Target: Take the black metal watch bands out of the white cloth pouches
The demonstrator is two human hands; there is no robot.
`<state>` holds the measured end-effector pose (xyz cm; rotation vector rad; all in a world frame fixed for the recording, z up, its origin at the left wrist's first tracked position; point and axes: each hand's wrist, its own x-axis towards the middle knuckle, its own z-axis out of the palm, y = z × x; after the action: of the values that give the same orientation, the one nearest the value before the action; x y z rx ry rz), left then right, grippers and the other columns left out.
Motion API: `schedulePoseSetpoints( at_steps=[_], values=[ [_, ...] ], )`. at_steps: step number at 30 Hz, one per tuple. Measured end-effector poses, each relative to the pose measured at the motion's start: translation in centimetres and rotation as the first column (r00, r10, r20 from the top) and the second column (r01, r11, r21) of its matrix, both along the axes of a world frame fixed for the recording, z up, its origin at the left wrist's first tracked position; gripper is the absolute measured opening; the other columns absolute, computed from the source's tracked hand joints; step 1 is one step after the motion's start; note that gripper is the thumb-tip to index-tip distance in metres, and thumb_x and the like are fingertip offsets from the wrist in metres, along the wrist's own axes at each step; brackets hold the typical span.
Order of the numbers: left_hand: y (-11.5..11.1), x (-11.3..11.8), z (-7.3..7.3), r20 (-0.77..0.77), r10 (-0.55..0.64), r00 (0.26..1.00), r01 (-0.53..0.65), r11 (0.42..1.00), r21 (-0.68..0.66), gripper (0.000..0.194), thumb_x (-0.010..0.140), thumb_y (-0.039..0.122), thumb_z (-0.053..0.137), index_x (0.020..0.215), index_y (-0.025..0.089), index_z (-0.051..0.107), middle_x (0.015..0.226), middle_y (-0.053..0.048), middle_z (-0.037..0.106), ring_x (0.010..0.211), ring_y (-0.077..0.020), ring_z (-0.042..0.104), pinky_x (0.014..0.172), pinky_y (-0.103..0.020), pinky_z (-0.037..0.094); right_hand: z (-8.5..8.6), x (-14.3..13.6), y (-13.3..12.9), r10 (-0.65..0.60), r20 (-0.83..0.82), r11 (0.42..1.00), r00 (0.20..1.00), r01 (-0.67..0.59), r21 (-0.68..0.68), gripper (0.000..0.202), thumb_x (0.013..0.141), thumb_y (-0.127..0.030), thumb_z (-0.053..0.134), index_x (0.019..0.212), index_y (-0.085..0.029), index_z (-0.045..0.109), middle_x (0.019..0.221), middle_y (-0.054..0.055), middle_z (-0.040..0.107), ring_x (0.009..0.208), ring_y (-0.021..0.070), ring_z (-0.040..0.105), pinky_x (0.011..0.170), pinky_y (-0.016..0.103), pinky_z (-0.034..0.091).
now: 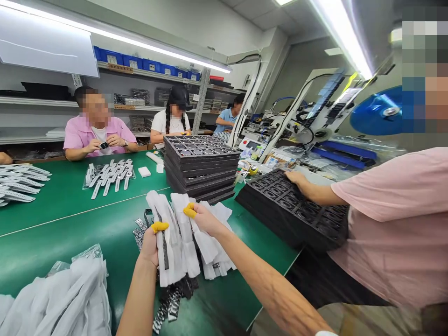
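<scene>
My left hand [150, 246], with a yellow finger cot on one finger, is closed on a white foam-wrapped strip [175, 262]; a dark band shows through a gap in the wrap. My right hand [207, 219], also with yellow cots, pinches the top of a neighbouring white wrapped strip [189, 254]. More white wraps [220, 247] lie on the green table just right of it. Under and in front of the held strips are dark, shiny link bands [174, 303]. Whether the held strips are joined together, I cannot tell.
Stacked black foam trays [201, 172] stand behind my hands. A co-worker at right touches another black tray stack [276, 210]. White wrapped strips [73, 294] are heaped front left. White watch straps [114, 176] lie across the green table [63, 238]. Several co-workers sit beyond.
</scene>
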<state>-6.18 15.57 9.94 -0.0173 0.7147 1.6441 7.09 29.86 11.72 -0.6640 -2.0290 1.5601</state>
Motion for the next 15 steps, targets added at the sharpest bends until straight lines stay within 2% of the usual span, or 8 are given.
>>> schedulePoseSetpoints(
  at_steps=[3, 6, 11, 13, 15],
  values=[
    [0.0, -0.1, 0.1, -0.006, -0.018, 1.000, 0.018, 0.998, 0.055, 0.074, 0.074, 0.014, 0.059, 0.147, 0.004, 0.057, 0.119, -0.023, 0.078, 0.108, -0.0430, 0.077, 0.092, -0.064, 0.065, 2.1, -0.1, 0.7, -0.009, -0.026, 0.997, 1.000, 0.011, 0.074, 0.042, 0.081, -0.056, 0.066, 0.068, -0.024, 0.041, 0.067, -0.005, 0.038, 0.066, 0.0139, 0.033, 0.062, 0.029, 0.028],
    [0.1, -0.3, 0.1, -0.018, 0.017, 1.000, -0.017, 1.000, 0.022, 0.073, 0.077, 0.017, 0.058, 0.148, 0.001, 0.054, 0.129, -0.026, 0.074, 0.114, -0.0480, 0.074, 0.092, -0.072, 0.063, 5.0, 0.0, 1.7, 0.026, -0.033, 0.988, 0.999, -0.021, 0.154, 0.042, 0.078, -0.054, 0.069, 0.066, -0.023, 0.043, 0.065, -0.006, 0.038, 0.064, 0.0128, 0.032, 0.060, 0.028, 0.027],
    [0.4, -0.3, -0.1, -0.060, 0.040, 0.997, -0.042, 0.999, -0.017, 0.068, 0.078, 0.015, 0.057, 0.145, 0.008, 0.058, 0.129, -0.022, 0.075, 0.113, -0.0503, 0.074, 0.086, -0.074, 0.063, 9.5, 0.6, 2.9, 0.065, -0.044, 0.963, 0.997, -0.051, 0.265, 0.038, 0.076, -0.046, 0.071, 0.061, -0.023, 0.045, 0.061, -0.007, 0.038, 0.060, 0.0115, 0.030, 0.058, 0.028, 0.025],
    [0.5, -0.1, -0.1, -0.082, 0.024, 0.996, -0.027, 0.999, -0.043, 0.065, 0.078, 0.015, 0.057, 0.143, 0.010, 0.060, 0.126, -0.020, 0.076, 0.110, -0.0493, 0.075, 0.083, -0.073, 0.065, 11.0, 0.8, 3.2, 0.038, -0.077, 0.955, 0.996, -0.014, 0.296, 0.037, 0.076, -0.046, 0.071, 0.062, -0.023, 0.045, 0.061, -0.006, 0.038, 0.060, 0.0117, 0.030, 0.059, 0.028, 0.025],
    [0.6, 0.1, 0.0, -0.092, -0.002, 0.996, -0.005, 0.998, -0.065, 0.063, 0.078, 0.015, 0.058, 0.141, 0.012, 0.061, 0.123, -0.019, 0.077, 0.106, -0.0470, 0.077, 0.082, -0.069, 0.066, 12.3, 1.1, 3.6, -0.035, -0.178, 0.950, 0.983, 0.088, 0.300, 0.037, 0.078, -0.050, 0.067, 0.065, -0.024, 0.045, 0.063, -0.006, 0.037, 0.061, 0.0122, 0.030, 0.059, 0.028, 0.025]
  ],
)
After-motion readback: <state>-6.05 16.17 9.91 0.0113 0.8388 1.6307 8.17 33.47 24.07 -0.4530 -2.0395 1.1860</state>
